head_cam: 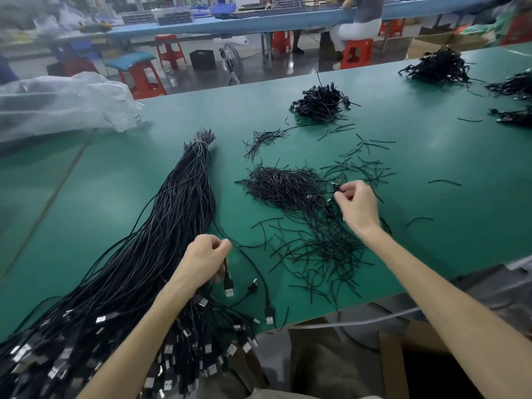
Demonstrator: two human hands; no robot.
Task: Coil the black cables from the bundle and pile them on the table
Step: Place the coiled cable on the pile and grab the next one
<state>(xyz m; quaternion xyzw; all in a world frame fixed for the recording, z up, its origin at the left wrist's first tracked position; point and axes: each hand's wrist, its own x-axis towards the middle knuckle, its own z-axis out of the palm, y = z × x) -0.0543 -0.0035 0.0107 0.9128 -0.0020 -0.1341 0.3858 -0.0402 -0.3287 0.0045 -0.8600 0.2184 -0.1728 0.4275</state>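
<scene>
The bundle (pixel 161 240) runs from plug ends at the near table (pixel 431 174) edge to a tied tip pointing away. The left hand (pixel 205 259) grips one cable (pixel 227 279). The right hand (pixel 357 207) pinches a plug (pixel 335 186) over ties (pixel 288 188). Farther off lies a coiled pile (pixel 321 102), with red stools (pixel 355 51) beyond.

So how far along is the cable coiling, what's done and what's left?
Done: a coiled pile and a second pile lie far across the table. In hand: the left hand grips one cable near its plug, while the right hand pinches a small dark piece in its fingers over the loose ties. Left: the bundle looks thick, so most remains.
</scene>
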